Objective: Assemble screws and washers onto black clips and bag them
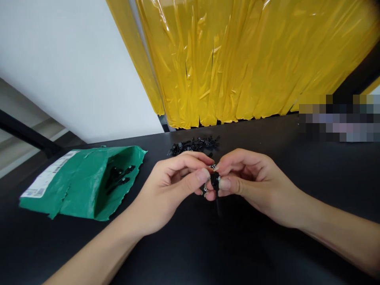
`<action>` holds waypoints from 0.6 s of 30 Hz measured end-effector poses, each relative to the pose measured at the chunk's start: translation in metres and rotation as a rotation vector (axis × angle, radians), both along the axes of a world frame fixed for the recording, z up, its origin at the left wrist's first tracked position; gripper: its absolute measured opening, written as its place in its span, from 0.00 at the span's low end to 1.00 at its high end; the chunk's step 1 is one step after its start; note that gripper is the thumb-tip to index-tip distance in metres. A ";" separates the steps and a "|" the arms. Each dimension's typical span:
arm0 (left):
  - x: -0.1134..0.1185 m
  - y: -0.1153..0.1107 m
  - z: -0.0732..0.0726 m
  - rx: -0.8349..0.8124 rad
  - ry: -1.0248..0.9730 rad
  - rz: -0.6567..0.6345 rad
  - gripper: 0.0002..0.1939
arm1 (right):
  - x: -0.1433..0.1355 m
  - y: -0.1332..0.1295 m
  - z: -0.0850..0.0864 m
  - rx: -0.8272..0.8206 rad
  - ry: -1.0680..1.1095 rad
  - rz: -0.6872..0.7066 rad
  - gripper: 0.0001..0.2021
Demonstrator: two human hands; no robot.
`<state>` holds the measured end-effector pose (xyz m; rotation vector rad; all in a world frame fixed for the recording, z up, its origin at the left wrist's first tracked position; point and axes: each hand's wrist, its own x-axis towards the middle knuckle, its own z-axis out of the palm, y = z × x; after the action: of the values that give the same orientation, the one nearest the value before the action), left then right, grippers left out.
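My left hand [173, 186] and my right hand [257, 180] meet fingertip to fingertip above the dark table. My right thumb and fingers pinch a small black part [215, 182], whose dark narrow end hangs below the fingers. Small silver, bead-like bits [205, 189] show at my left fingertips, which are closed around them and touch the black part's side. Fingers hide much of both pieces, so their exact kind is unclear. Just behind the hands lies a loose pile of small black parts [194, 145], some with shiny spots.
On the left, an open green mailer bag [80, 186] with a white label lies on the black table [297, 166], black pieces inside its mouth. Yellow plastic strips [237, 59] hang behind the table beside a white panel [74, 59]. The right rear is pixelated.
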<state>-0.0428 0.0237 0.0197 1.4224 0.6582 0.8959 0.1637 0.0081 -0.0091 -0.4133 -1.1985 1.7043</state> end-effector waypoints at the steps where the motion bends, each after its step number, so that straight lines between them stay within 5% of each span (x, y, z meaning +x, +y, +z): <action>1: 0.001 0.000 0.000 0.005 -0.003 0.014 0.06 | 0.000 0.001 0.000 0.008 0.001 0.002 0.11; 7: 0.005 0.000 -0.005 -0.053 -0.019 0.012 0.05 | 0.000 0.000 0.002 -0.011 -0.073 -0.005 0.10; 14: 0.004 -0.002 -0.010 -0.327 -0.106 -0.039 0.04 | 0.001 0.001 0.002 -0.059 -0.070 0.043 0.06; 18: 0.004 -0.002 -0.006 -0.183 -0.015 0.036 0.10 | 0.002 0.001 -0.001 -0.074 -0.057 0.019 0.05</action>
<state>-0.0392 0.0215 0.0136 1.2424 0.7380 0.8514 0.1661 0.0088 -0.0097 -0.4993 -1.1862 1.7673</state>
